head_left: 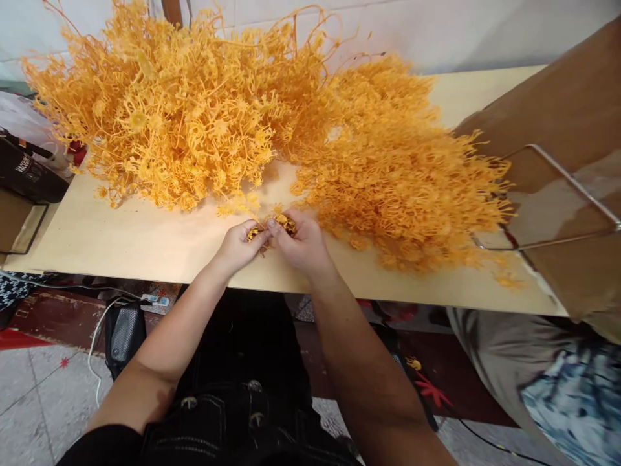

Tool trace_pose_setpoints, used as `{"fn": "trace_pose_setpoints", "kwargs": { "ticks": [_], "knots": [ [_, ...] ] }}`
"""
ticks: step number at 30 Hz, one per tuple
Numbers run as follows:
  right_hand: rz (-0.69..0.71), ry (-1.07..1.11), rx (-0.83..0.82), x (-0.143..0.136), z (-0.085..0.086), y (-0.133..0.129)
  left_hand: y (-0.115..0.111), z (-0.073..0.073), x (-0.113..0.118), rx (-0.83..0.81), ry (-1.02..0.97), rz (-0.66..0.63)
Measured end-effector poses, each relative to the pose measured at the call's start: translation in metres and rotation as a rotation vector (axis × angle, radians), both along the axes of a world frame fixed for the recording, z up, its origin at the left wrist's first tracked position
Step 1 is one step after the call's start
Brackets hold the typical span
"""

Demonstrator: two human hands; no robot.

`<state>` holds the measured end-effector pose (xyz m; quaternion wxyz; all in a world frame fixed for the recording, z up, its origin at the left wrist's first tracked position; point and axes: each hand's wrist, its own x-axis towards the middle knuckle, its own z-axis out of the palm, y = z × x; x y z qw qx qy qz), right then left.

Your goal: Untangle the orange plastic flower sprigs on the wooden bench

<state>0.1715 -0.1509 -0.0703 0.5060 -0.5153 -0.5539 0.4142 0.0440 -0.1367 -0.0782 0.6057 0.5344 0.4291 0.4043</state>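
Note:
Near the front edge of the pale wooden table [145, 239], my left hand [240, 246] and my right hand [303, 243] meet, thumbs almost touching. Both are closed around a small bunch of yellow-orange pieces [285, 224], partly hidden by the fingers. Behind my left hand spreads a large heap of yellow-orange branching sprigs [184, 116]. A second, denser heap of orange sprigs [402, 181] lies behind and to the right of my right hand.
A brown cardboard box [557, 116] with a metal wire frame [572, 181] stands at the right. A black container [29, 168] is at the left edge. Below the table are a cable, a black bag [125, 333] and patterned fabric [577, 395].

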Motion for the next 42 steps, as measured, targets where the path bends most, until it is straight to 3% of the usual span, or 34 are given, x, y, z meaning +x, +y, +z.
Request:
{"fn": "trace_pose_setpoints", "kwargs": {
  "ticks": [4, 8, 13, 16, 19, 22, 24, 30, 36, 39, 42],
  "knots": [
    [-0.020, 0.118, -0.036, 0.008, 0.000, -0.007, -0.001, 0.006, -0.001, 0.007, 0.061, -0.007],
    [-0.107, 0.472, -0.107, -0.002, 0.001, -0.008, 0.000, 0.007, 0.000, 0.049, 0.095, -0.097],
    [-0.253, 0.787, -0.163, -0.019, 0.001, 0.007, 0.004, 0.002, 0.001, 0.134, 0.042, -0.065],
    [-0.437, 0.881, -0.202, -0.007, 0.009, 0.015, 0.003, 0.001, -0.005, 0.086, -0.038, -0.060],
    [-0.631, 0.812, -0.047, 0.012, 0.026, 0.011, 0.001, 0.003, -0.008, -0.022, -0.076, -0.035],
    [-0.500, 0.611, 0.131, 0.015, 0.043, -0.003, 0.000, 0.007, -0.002, -0.080, -0.030, 0.040],
    [-0.360, 0.493, 0.146, 0.008, 0.046, -0.011, 0.001, 0.009, 0.003, -0.082, -0.024, 0.046],
    [-0.146, 0.294, 0.071, -0.015, 0.025, -0.022, 0.001, 0.000, -0.002, 0.036, -0.086, 0.024],
    [-0.029, -0.143, -0.014, -0.025, 0.016, -0.026, 0.002, -0.010, -0.007, 0.162, -0.023, -0.154],
    [0.088, -0.152, -0.082, -0.022, 0.014, -0.021, 0.004, -0.007, -0.011, 0.182, 0.035, -0.247],
    [0.121, -0.004, -0.044, -0.017, 0.011, -0.015, 0.002, -0.001, -0.016, 0.101, -0.103, -0.351]
  ]
}}
